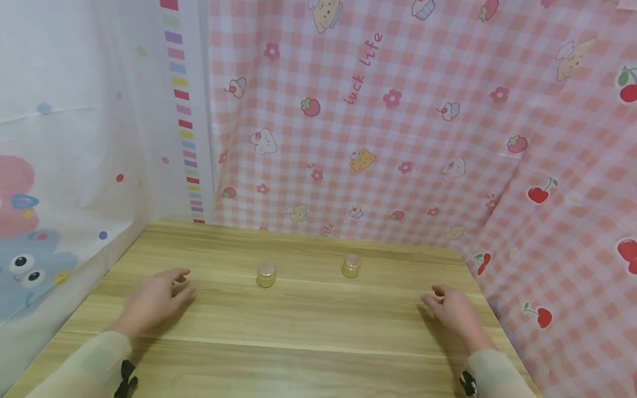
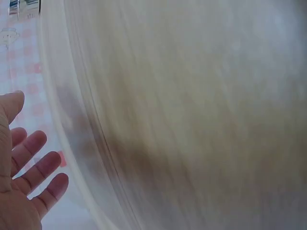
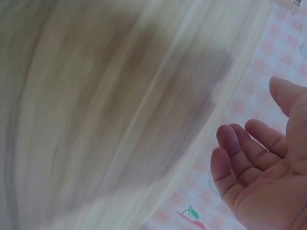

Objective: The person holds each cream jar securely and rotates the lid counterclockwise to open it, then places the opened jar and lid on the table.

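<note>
Two small clear jars with pale lids stand upright on the wooden table [image 1: 298, 326], a left jar [image 1: 266, 275] and a right jar [image 1: 351, 266] a little farther back. To the left of them is my left hand [image 1: 154, 298], its fingers loosely bent and holding nothing. My right hand [image 1: 455, 312] is off to the right of the right jar, fingers also relaxed and bare. In the left wrist view, part of a jar [image 2: 24, 6] shows at the top left corner. The right wrist view catches a jar's edge [image 3: 290, 4] at its top right.
A pink checked cloth [image 1: 348, 127] with printed cupcakes and strawberries hangs behind the table and along its right side. On the left hangs a white curtain [image 1: 99, 149] with cartoon prints. Both meet the table's edges.
</note>
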`<action>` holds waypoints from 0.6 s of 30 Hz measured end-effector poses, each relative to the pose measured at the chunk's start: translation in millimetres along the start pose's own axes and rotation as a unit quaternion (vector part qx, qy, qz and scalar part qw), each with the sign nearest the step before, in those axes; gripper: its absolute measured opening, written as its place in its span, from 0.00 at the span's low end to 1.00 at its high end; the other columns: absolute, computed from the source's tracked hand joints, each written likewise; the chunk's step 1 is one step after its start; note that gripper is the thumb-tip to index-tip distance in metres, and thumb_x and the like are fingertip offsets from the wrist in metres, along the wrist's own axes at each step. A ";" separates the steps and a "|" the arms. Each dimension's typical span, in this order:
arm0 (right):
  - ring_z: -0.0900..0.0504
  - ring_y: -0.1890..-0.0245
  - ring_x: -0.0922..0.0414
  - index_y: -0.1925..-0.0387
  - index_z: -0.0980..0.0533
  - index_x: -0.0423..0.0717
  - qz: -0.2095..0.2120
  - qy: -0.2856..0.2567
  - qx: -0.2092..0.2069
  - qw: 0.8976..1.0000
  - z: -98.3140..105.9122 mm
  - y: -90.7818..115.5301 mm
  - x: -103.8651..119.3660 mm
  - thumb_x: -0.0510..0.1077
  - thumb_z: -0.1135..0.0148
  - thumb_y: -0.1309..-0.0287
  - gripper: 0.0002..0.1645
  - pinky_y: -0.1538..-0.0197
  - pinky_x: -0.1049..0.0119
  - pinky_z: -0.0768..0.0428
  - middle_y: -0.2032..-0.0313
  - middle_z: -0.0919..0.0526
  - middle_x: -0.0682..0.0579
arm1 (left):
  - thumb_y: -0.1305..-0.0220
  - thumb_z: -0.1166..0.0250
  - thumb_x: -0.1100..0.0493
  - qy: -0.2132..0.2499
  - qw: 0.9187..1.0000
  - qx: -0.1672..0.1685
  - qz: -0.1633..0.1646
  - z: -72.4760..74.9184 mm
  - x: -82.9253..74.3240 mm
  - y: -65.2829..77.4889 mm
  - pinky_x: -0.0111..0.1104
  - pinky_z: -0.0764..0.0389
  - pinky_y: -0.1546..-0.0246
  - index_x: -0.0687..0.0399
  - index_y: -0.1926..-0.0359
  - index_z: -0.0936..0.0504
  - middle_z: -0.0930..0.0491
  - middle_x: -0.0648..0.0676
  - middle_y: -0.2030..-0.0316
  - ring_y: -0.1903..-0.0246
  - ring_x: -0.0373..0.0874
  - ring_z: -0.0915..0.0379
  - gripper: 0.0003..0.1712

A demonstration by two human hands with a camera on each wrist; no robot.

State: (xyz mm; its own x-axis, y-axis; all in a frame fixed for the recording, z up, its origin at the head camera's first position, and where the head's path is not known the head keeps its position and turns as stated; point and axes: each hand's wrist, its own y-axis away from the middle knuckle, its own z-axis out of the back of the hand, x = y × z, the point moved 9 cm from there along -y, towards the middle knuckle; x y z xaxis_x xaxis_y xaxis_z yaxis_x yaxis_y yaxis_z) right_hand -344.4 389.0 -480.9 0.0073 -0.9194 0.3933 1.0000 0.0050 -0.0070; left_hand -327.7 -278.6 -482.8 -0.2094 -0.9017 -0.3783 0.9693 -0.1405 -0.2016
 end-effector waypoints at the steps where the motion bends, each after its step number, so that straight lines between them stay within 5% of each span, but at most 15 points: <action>1: 0.14 0.42 0.36 0.30 0.27 0.31 0.001 0.000 -0.001 1.000 -1.0 -0.4 2.2 0.63 0.40 0.23 0.41 0.43 0.38 0.15 0.36 0.19 0.29 | 0.27 0.31 0.45 0.002 1.000 0.000 -0.001 -0.5 -1.9 0.0 0.61 0.14 0.52 0.64 0.32 0.22 0.12 0.67 0.45 0.52 0.64 0.13 0.33; 18: 0.14 0.42 0.35 0.32 0.26 0.31 0.019 -0.032 -0.003 0.999 -13.7 -4.8 23.3 0.57 0.37 0.24 0.36 0.42 0.39 0.15 0.37 0.18 0.28 | 0.26 0.31 0.45 0.010 1.000 0.004 -0.010 -7.0 -17.9 -0.7 0.61 0.15 0.51 0.63 0.35 0.19 0.13 0.65 0.43 0.50 0.65 0.14 0.30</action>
State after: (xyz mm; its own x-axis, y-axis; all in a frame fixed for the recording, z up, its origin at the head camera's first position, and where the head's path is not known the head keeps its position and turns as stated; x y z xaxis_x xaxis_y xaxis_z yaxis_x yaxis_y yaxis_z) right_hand -349.1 362.2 -484.3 0.0457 -0.8915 0.4506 0.9989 0.0372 -0.0276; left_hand -325.5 -259.5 -482.2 -0.2302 -0.8908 -0.3917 0.9660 -0.1606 -0.2025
